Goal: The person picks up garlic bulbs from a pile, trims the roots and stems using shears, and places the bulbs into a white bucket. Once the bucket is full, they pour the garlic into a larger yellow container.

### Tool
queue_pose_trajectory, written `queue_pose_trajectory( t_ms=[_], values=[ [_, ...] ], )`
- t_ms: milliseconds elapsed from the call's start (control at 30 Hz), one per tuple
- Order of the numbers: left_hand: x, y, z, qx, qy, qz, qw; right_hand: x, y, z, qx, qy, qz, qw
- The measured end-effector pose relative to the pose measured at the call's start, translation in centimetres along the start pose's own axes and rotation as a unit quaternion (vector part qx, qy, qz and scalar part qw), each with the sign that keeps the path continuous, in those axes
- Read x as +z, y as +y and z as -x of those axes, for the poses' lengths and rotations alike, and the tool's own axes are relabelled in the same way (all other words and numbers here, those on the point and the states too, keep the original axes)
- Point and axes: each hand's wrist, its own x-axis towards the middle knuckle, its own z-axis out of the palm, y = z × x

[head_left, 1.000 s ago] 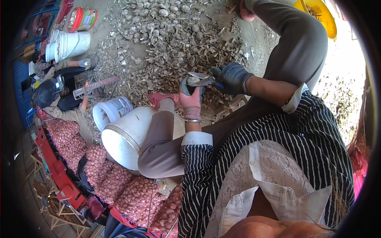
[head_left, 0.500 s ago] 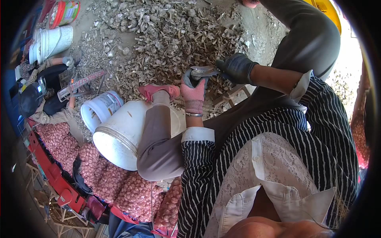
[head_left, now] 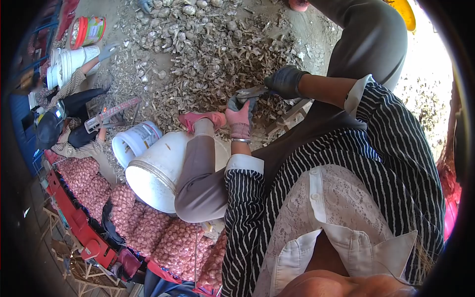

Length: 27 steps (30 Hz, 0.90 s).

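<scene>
My left hand (head_left: 239,119), in a pink glove with a dark palm, is closed with its fingers curled upward around what looks like a garlic bulb, mostly hidden by the glove. My right hand (head_left: 287,82), in a dark glove, grips metal shears (head_left: 252,92). Their blades reach left to the top of my left fingers. Both hands are over the near edge of a heap of garlic bulbs and dry stalks (head_left: 213,62), between my knees.
Left of my leg lie a large white bucket (head_left: 161,161) and a smaller one (head_left: 129,145). Sacks of garlic (head_left: 180,247) line the lower left. A co-worker in a striped shirt (head_left: 74,81) sits at the far left by white buckets (head_left: 74,62). Beneath my right hand is a wooden frame (head_left: 292,115).
The view has shifted, so the buckets and sacks appear farther right. My right hand has dipped slightly left with the shears. The co-worker's arm now reaches past the white buckets; another gloved hand shows at the top.
</scene>
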Motion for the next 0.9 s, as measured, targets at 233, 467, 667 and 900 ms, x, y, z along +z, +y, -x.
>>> queue_pose_trajectory(
  t_ms=[233, 467, 667, 900],
  values=[
    [0.5, -0.2, 1.0, 0.032, 0.044, -0.177, 0.983, 0.1, -2.1, 1.3, -0.005, -0.006, -0.034, 0.999],
    [0.4, -1.4, 0.5, 0.038, 0.037, -0.15, 0.987, 0.9, -0.3, 0.5, -0.008, -0.001, 0.001, 1.0],
    [1.7, 3.1, 4.1, 0.073, -0.121, -0.012, 0.99, 2.6, 4.6, -1.3, 0.091, 0.098, -0.061, 0.989],
    [-0.3, 4.4, 0.9, 0.03, -0.122, 0.441, 0.889, -2.2, -2.2, 1.5, 0.107, 0.092, -0.171, 0.975]
  ],
)
